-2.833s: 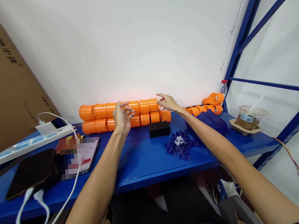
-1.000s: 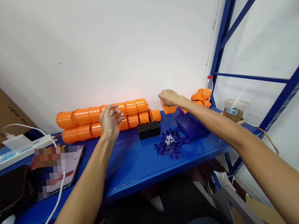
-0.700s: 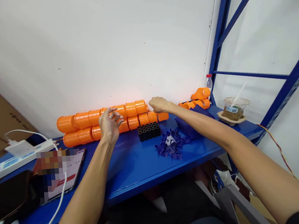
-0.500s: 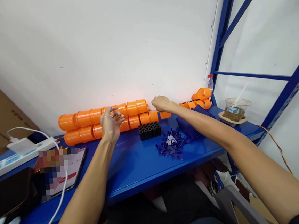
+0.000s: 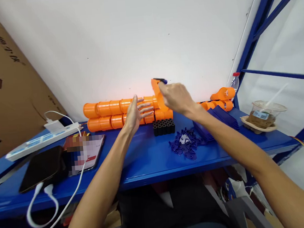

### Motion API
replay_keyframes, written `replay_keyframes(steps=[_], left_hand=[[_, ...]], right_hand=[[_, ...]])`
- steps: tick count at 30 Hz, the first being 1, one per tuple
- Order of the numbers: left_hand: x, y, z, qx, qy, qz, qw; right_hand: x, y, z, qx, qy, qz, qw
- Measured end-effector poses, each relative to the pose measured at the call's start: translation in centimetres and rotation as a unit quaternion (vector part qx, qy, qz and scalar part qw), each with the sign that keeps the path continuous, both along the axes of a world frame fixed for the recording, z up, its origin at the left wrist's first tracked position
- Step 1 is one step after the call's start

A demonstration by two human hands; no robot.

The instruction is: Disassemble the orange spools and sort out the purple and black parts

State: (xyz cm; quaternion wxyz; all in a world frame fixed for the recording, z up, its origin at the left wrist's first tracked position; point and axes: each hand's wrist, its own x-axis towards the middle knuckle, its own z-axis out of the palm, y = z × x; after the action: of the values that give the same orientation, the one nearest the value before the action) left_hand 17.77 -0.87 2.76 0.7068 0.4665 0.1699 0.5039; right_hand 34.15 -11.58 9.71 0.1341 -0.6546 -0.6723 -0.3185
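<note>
Our right hand [image 5: 176, 97] grips an orange tube piece [image 5: 157, 95], lifted on end at the right end of the two stacked rows of orange tubes [image 5: 114, 114] by the wall. Our left hand [image 5: 135, 112], fingers spread and holding nothing, hovers at nine o'clock of it. We steady the rows and lower the piece squarely, clear of the black cylinders [image 5: 164, 127] at six o'clock.

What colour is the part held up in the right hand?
Orange part with a dark blue tip, in the right hand; head view.
</note>
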Motion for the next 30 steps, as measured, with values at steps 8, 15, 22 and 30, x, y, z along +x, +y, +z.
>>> replay_keyframes(steps=[8,15,22,30], left_hand=[[0.1,0.9,-0.7,-0.05,-0.05,-0.021,0.997],[-0.8,1.5,0.0,-0.165,-0.103,0.01,0.981],[-0.7,0.7,0.8,-0.184,-0.087,0.028,0.979],[-0.5,1.0,0.2,-0.182,-0.092,0.014,0.979]], right_hand=[[-6.4,-0.2,-4.2,-0.083,-0.041,0.196,0.976],[1.0,1.2,-3.9,0.025,0.249,0.014,0.968],[7.3,4.3,-8.0,-0.189,0.318,-0.038,0.928],[8.9,5.3,-8.8,-0.23,0.29,-0.009,0.929]])
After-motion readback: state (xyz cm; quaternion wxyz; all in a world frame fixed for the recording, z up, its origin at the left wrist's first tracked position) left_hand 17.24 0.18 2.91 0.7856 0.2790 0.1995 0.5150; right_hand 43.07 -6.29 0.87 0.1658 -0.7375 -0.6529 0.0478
